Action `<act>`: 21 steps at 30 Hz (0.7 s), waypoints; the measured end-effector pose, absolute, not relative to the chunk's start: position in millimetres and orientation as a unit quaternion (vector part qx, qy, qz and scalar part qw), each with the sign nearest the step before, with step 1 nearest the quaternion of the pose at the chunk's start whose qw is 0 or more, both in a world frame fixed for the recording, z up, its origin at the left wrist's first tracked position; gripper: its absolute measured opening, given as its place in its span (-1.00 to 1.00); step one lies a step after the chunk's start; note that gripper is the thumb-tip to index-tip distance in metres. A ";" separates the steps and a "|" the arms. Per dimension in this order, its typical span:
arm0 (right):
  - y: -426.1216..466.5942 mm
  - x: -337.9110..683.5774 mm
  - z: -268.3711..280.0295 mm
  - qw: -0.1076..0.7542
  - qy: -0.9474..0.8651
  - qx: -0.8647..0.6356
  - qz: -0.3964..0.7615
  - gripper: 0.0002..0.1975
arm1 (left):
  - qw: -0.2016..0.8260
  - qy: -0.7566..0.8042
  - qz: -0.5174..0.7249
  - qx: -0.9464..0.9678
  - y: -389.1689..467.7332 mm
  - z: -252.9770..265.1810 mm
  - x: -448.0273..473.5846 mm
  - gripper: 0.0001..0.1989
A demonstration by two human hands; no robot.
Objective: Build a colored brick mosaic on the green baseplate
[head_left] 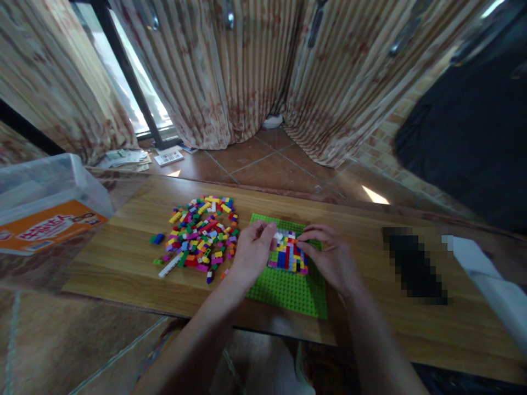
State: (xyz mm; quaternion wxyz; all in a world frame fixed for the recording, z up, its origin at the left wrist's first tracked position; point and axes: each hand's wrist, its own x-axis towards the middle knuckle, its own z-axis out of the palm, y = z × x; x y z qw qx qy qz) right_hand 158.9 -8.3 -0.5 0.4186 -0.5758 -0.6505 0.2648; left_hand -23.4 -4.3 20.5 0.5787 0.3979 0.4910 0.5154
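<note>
Brick mosaic [287, 260] sits on the green baseplate [288, 296], whose studs likely hold it steady; the loose brick pile [201, 235] lies left of the baseplate, apparently for easy reach. Over the baseplate, angled inward, left hand [253, 247] and right hand [329, 255] curl their fingers at the mosaic's edges; whether they grip anything, I cannot tell.

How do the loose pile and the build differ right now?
The pile is a jumble at odd angles; the build is packed into a neat block. The pile covers more area than the build. The pile lies on the table, the build on the green plate. Both consist of small, many-coloured bricks.
</note>
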 end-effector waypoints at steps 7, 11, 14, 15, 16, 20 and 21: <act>-4.5 156.2 -6.5 0.465 -0.551 -0.576 0.385 -0.81 | 0.580 0.482 0.517 0.404 -3.2 18.2 -23.7 -0.74; -4.7 154.3 -3.5 0.466 -0.508 -0.586 0.426 -0.78 | 0.581 0.484 0.517 0.401 -4.3 17.1 -22.8 -0.76; -4.9 153.3 -1.8 0.457 -0.491 -0.593 0.446 -0.77 | 0.588 0.481 0.515 0.397 -4.4 15.9 -21.4 -0.77; -4.9 152.8 -1.4 0.455 -0.488 -0.594 0.450 -0.77 | 0.588 0.481 0.515 0.397 -4.3 15.6 -21.1 -0.77; -4.8 152.3 -0.9 0.454 -0.484 -0.594 0.455 -0.77 | 0.588 0.482 0.513 0.399 -4.3 15.3 -20.9 -0.77; -4.6 150.5 0.5 0.460 -0.472 -0.594 0.461 -0.75 | 0.589 0.486 0.495 0.415 -5.3 17.8 -21.0 -0.76; -4.7 150.5 0.4 0.459 -0.472 -0.594 0.462 -0.75 | 0.593 0.485 0.488 0.419 -6.0 19.4 -21.0 -0.75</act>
